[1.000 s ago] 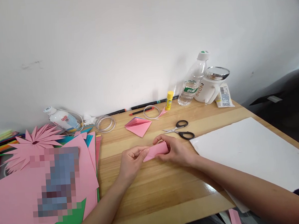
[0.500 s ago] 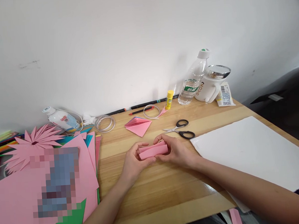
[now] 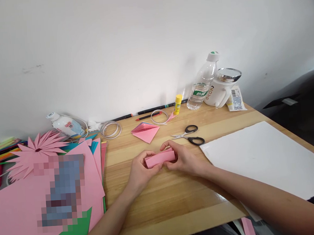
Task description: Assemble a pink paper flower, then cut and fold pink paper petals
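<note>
A small folded piece of pink paper (image 3: 160, 158) is held just above the wooden table, near the middle of the view. My left hand (image 3: 141, 170) grips its left end, with the thumb along the near side and the fingers behind. At the right end my right hand (image 3: 183, 158) pinches it the same way, fingers curved over the back. Beyond my hands lie a stack of folded pink paper (image 3: 146, 134) and open scissors (image 3: 190, 135) with black handles.
On the left, pink and green paper sheets (image 3: 95, 192) lie under a pink paper star (image 3: 39, 149) and a blurred-out object. A glue stick (image 3: 178, 105), water bottle (image 3: 201, 83) and white mug (image 3: 220, 88) stand along the wall. A white board (image 3: 268, 156) covers the right side.
The two layers of the pink paper are pressed closer together, the gap between them narrower. Both hands have stayed in nearly the same place.
</note>
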`<state>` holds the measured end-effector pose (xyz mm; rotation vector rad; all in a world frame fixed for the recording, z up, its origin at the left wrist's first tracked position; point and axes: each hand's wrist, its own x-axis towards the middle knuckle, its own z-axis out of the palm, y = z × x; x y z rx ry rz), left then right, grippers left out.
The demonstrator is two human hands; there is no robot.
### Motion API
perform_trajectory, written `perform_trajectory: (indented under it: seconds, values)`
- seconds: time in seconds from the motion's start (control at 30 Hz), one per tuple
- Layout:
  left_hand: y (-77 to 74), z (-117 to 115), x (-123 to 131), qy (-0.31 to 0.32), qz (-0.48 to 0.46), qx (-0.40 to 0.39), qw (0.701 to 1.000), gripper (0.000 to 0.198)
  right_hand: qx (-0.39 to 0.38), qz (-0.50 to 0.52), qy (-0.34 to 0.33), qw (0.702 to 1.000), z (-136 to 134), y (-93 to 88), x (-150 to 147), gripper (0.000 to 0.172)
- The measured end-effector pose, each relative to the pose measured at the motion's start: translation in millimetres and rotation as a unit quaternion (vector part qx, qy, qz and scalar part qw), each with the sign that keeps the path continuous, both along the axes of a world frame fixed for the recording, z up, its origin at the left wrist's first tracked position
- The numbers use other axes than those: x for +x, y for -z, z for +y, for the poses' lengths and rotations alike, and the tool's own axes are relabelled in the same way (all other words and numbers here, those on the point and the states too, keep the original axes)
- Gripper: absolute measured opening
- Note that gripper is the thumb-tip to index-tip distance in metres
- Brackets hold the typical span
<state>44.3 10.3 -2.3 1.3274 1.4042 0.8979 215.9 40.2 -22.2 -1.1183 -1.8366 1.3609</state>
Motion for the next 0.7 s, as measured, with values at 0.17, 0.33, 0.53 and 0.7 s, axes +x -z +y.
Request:
perform_trajectory:
  seconds: [0.17,0.33,0.53,0.7]
  values:
    - [3.2,3,-4,-0.011,-0.063,-0.04,0.997,0.027,-0.06,0.081,-0.013,0.995,4,0.3,0,0.029]
    - [4.4,4,-6,-0.027,-0.096,-0.054,0.993,0.029,-0.04,0.079,0.005,0.996,9,1.8,3,0.028]
    - [-0.6,8,-8,-0.071,-0.099,-0.042,0.992,0.03,-0.011,0.102,0.109,0.989,19,3.5,10,0.021]
    - [-3.8,6,-7,0.007,-0.052,-0.069,0.996,0.027,-0.021,0.166,0.026,0.986,9,0.6,4,0.028]
